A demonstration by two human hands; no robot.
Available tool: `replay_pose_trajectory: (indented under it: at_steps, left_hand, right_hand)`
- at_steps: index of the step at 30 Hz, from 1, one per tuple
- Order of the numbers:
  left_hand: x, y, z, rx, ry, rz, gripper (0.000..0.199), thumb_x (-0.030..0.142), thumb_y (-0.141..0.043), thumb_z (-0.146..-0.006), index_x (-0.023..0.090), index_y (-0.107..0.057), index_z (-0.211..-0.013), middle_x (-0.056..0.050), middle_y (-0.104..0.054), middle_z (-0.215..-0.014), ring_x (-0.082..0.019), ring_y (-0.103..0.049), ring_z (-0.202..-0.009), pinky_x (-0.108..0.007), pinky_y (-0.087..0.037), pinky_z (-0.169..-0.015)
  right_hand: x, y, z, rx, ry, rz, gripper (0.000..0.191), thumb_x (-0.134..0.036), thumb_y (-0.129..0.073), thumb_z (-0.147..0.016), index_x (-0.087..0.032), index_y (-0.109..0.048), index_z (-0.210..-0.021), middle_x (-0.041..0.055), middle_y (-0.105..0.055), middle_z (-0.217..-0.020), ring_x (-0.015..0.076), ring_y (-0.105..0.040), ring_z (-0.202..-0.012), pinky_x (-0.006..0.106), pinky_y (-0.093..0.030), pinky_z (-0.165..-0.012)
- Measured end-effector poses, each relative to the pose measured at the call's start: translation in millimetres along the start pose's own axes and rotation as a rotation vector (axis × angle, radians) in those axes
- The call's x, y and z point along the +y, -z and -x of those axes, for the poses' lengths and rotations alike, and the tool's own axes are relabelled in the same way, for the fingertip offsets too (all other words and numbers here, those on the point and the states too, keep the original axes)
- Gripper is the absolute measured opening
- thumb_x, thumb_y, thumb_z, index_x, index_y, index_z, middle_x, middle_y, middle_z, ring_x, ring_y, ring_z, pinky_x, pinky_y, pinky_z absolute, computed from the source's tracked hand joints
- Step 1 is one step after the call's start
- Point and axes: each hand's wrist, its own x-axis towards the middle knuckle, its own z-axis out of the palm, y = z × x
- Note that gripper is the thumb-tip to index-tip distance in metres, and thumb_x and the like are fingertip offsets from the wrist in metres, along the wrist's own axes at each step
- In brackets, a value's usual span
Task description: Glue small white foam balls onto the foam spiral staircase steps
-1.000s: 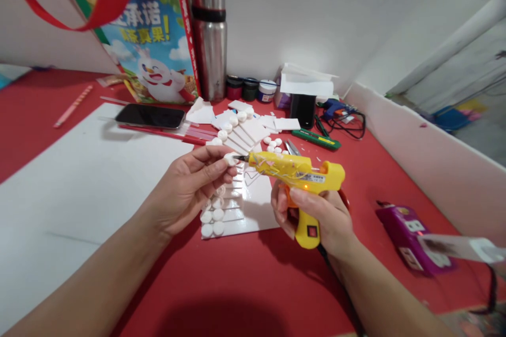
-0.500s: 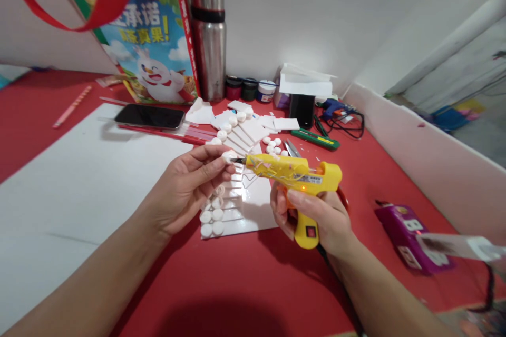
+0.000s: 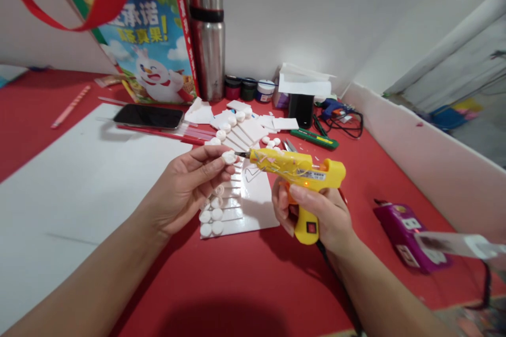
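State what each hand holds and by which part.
Left hand: a white disc, by its edge. Right hand: the yellow glue gun, by its handle.

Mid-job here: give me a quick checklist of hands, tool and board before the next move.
1. Small round white disc pinched in left hand: ok.
2. Yellow plastic glue gun gripped in right hand: ok.
3. Orange indicator light on the gun lit: ok.
4. Dark metal nozzle pointed at the disc: ok; actual contact: cannot tell.
5. Enough glue on the disc: cannot tell.
6. Flat white board lying on the red tabletop: ok.
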Motion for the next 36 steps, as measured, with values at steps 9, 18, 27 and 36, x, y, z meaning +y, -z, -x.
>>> replay_pose_trajectory:
  at_steps: [9, 18, 27, 36]
  left_hand:
    - [-1.7, 2.4, 1.1, -0.036, 0.002, -0.011, 0.021, 0.008, -0.082, -0.079, 0.013, -0.078, -0.1, -0.004, -0.075, -0.082, -0.01, -0.072, -0.073, -0.014, -0.06, -0.072]
    - [-1.6, 0.8, 0.4, -0.013, 0.009, -0.013, 0.023, 0.009, -0.083, -0.077, 0.013, -0.077, -0.099, -0.005, -0.075, -0.08, -0.012, -0.072, -0.071, -0.018, -0.06, -0.071]
    - [0.7, 0.4, 0.9, 0.011, 0.006, 0.016, 0.023, 0.006, -0.084, -0.075, 0.012, -0.078, -0.096, -0.005, -0.076, -0.081, -0.011, -0.072, -0.071, -0.015, -0.06, -0.07]
    - [0.2, -0.3, -0.1, 0.037, -0.032, 0.008, 0.023, 0.007, -0.086, -0.073, 0.011, -0.076, -0.093, -0.005, -0.076, -0.082, -0.011, -0.073, -0.073, -0.015, -0.061, -0.074]
  right_hand:
    - [2.0, 0.1, -0.1, -0.014, 0.001, -0.019, 0.032, -0.044, -0.073, -0.084, -0.014, -0.068, -0.073, 0.0008, -0.059, -0.061, 0.0104, -0.054, -0.041, 0.021, -0.036, -0.037]
    - [3.7, 1.4, -0.5, -0.082, 0.043, 0.028, 0.036, -0.044, -0.067, -0.089, -0.016, -0.06, -0.067, -0.001, -0.053, -0.055, 0.0104, -0.049, -0.041, 0.024, -0.034, -0.039]
    - [2.3, -0.5, -2.4, -0.054, 0.042, -0.003, 0.035, -0.043, -0.07, -0.087, -0.015, -0.061, -0.067, -0.0019, -0.052, -0.057, 0.0096, -0.05, -0.04, 0.022, -0.034, -0.038]
    - [8.1, 3.6, -0.9, -0.092, 0.044, 0.031, 0.034, -0.042, -0.066, -0.091, -0.016, -0.061, -0.07, -0.0016, -0.052, -0.057, 0.0103, -0.05, -0.042, 0.024, -0.035, -0.041]
